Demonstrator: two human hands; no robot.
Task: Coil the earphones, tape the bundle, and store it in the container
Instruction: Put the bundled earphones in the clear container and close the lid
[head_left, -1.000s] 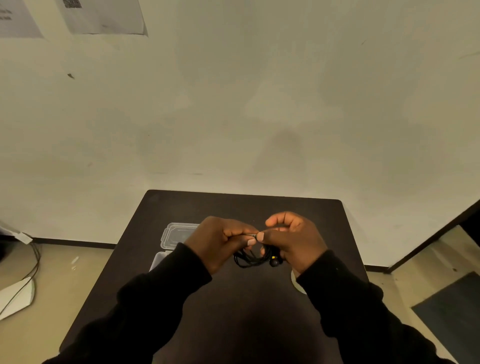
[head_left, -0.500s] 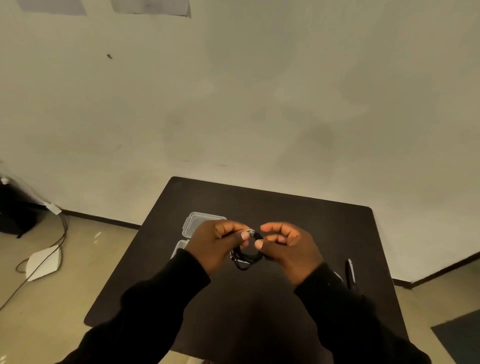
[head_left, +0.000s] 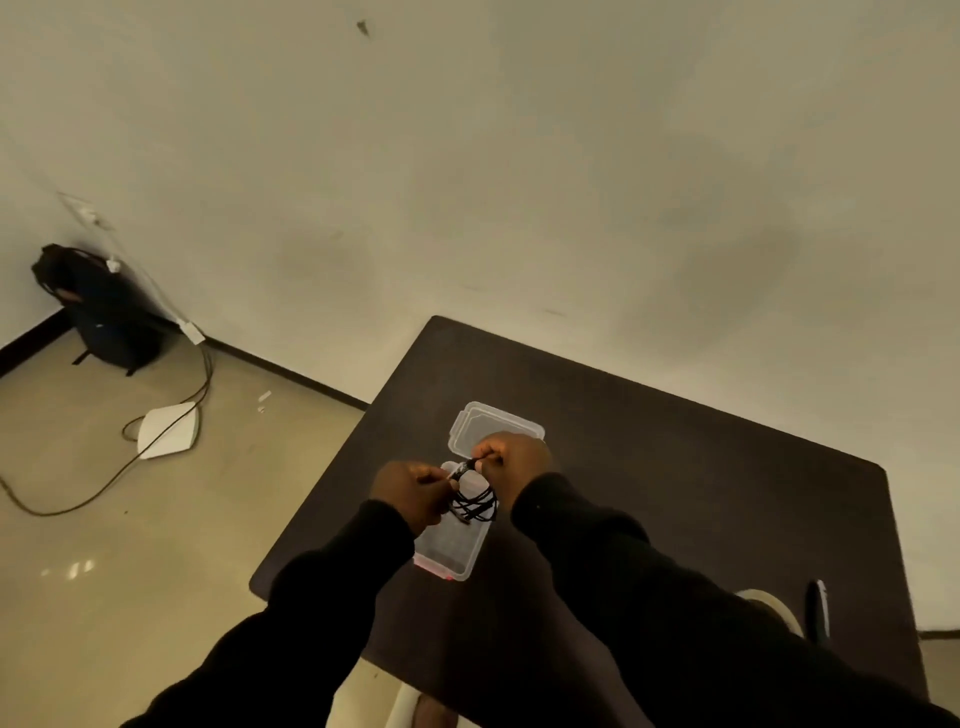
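A coiled bundle of black earphones (head_left: 475, 505) hangs between my two hands, just above the open clear plastic container (head_left: 451, 551) on the dark table (head_left: 675, 467). My left hand (head_left: 413, 493) pinches the bundle's top from the left. My right hand (head_left: 514, 457) pinches the same top part from the right, where a pale strip shows. The container's clear lid (head_left: 493, 423) lies flat behind my hands, partly hidden by the right one.
A tape roll (head_left: 769, 605) and a black pen (head_left: 816, 608) lie at the table's right front, partly behind my right sleeve. On the floor at left are a white device (head_left: 169, 430) with cables and a dark bag (head_left: 104, 312) in the corner.
My view has swung left and down. Both hands have carried the coiled earphones leftward to a spot over the open container, which was beside my left hand before.
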